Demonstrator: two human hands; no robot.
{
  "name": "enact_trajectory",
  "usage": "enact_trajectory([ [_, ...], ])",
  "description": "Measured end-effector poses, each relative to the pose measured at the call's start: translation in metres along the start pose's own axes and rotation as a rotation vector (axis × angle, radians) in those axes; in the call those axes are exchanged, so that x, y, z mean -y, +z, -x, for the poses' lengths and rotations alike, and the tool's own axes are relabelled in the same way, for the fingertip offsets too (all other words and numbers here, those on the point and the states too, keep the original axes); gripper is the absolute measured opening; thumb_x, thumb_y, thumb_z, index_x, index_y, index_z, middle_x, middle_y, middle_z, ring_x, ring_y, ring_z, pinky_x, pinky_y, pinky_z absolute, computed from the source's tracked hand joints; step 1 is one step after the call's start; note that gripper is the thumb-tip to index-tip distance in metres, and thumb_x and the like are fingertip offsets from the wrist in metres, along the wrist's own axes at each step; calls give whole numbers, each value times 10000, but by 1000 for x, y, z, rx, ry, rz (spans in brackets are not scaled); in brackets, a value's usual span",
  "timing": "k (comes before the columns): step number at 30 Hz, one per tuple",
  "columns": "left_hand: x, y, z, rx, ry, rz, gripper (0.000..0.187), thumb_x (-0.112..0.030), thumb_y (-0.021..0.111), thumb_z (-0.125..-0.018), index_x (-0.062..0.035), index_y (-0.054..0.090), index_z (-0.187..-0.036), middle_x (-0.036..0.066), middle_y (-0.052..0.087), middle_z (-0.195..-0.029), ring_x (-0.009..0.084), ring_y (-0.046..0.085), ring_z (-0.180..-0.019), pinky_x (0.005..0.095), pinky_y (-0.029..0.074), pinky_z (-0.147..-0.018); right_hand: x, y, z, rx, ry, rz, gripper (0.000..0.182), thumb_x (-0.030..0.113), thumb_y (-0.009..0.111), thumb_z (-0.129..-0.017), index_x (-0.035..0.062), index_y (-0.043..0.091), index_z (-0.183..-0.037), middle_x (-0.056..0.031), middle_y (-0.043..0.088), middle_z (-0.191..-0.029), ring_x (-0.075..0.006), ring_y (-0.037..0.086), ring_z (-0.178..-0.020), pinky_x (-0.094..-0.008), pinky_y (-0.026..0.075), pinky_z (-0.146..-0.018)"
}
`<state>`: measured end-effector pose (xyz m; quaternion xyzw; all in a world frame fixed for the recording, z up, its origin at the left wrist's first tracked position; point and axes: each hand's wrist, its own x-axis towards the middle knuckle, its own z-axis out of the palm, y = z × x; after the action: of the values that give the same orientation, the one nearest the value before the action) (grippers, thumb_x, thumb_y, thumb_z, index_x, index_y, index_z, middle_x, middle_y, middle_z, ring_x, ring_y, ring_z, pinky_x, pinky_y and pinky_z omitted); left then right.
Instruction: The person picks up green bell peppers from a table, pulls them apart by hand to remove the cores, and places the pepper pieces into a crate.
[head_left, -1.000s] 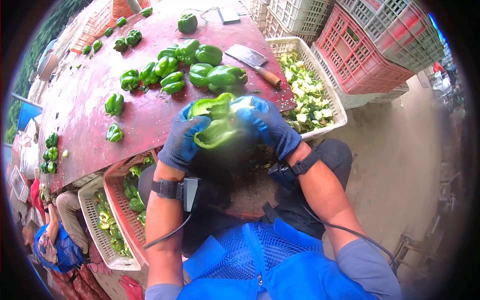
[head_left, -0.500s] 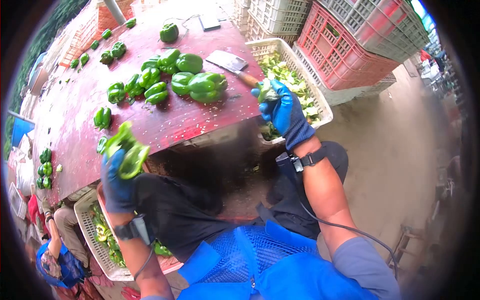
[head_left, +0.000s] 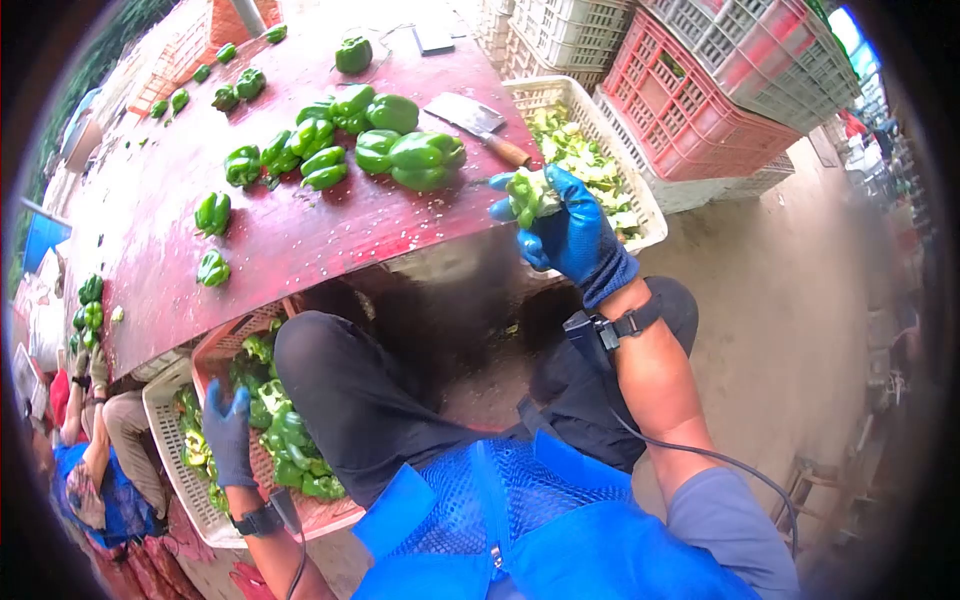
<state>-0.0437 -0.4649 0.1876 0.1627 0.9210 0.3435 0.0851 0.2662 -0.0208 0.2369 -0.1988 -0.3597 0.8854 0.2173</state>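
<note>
At the lower left of the frame, the left hand (head_left: pixel 230 435) is over the red crate (head_left: pixel 325 513), its grip released and fingers spread; half a second ago it carried a hollowed pepper shell. That shell has presumably joined the green pepper pieces (head_left: pixel 288 435) there, though which one it is cannot be told, and that hand now looks unburdened. Right of centre, the right hand (head_left: pixel 578 228) keeps its grasp on the pale-and-green pepper core (head_left: pixel 527 196) (just in front of the crate of trimmings (head_left: pixel 648 215)), so shell and core now appear parted.

Gloved fingers cover some of the core. Shadow and blur swallow the space beneath the bench (head_left: pixel 150 250), the left forearm hides part of the white crate (head_left: pixel 172 465), and a co-worker (head_left: pixel 100 490) at far lower left is smeared near the dark lens rim.
</note>
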Motion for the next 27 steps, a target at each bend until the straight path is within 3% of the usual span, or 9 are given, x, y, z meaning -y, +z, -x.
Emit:
enact_trajectory([
  [3, -117, 6, 17, 56, 222, 390, 437, -106, 704, -883, 8, 566, -1281, 77, 641, -1149, 143, 605, -1014, 282, 488, -899, -9, 7, -7, 50, 68, 25, 572, 496, 372, -1005, 37, 547, -1298, -130, 681, -1046, -147, 557, -569, -280, 432, -480],
  [9, -266, 120, 52, 333, 615, 271, 345, -177, 734, -853, -20, 643, -1146, 117, 691, -929, 150, 654, -820, 302, 518, -769, -32, 16, -17, 55, -6, 193, 414, 393, 426, -1009, 69, 574, -1219, -107, 675, -1079, -139, 602, -639, -271, 487, -509],
  [10, -277, 144, 55, 405, 620, 388, 315, -148, 709, -882, -5, 627, -1150, 67, 664, -922, 116, 618, -798, 274, 511, -727, -35, 8, -24, 202, -572, 990, 363, 281, 546, -948, 33, 560, -1212, -138, 655, -1060, -210, 635, -724, -348, 539, -599],
  [11, -282, 166, 57, 481, 623, 505, 285, -119, 685, -912, 10, 612, -1155, 17, 637, -915, 83, 582, -776, 245, 504, -685, -38, 1, -26, 191, -576, 989, 363, 281, 546, -948, 33, 560, -1212, -138, 655, -1060, -210, 635, -724, -348, 539, -599],
  [13, -281, 198, 55, 431, 630, 483, 267, -137, 675, -921, 9, 614, -1137, 24, 637, -906, 83, 578, -770, 251, 500, -682, -46, -12, -32, 119, -1251, 1614, 416, 187, 656, -837, -3, 550, -1191, -184, 630, -1025, -328, 642, -844, -443, 551, -733],
  [14, -284, 209, 53, 371, 630, 462, 254, -156, 666, -931, 7, 616, -1118, 31, 637, -898, 84, 574, -764, 256, 496, -679, -52, -18, -33, 62, -1144, 1487, 464, 180, 706, -770, -10, 553, -1164, -223, 610, -1030, -417, 614, -927, -483, 530, -811],
  [15, -284, 216, 52, 378, 640, 456, 254, -156, 666, -931, 7, 616, -1118, 31, 637, -898, 84, 574, -764, 256, 496, -679, -55, -26, -34, 47, -1149, 1484, 464, 180, 706, -770, -10, 553, -1164, -223, 610, -1030, -417, 614, -927, -483, 530, -811],
  [25, -281, 259, 46, 183, 859, 354, 187, -210, 581, -988, -24, 593, -993, 22, 620, -816, 89, 540, -709, 262, 475, -659, -31, -26, -16, -87, -1013, 1441, 215, 182, 632, -873, 36, 607, -1029, -145, 632, -889, -324, 627, -762, -399, 515, -664],
  [27, -277, 256, 32, 553, 800, 478, 168, -199, 572, -992, -33, 592, -1011, 8, 616, -834, 77, 545, -722, 247, 467, -647, -6, -9, -2, -83, -123, 849, 195, 233, 584, -935, 50, 635, -981, -86, 639, -880, -238, 607, -691, -358, 510, -653],
])
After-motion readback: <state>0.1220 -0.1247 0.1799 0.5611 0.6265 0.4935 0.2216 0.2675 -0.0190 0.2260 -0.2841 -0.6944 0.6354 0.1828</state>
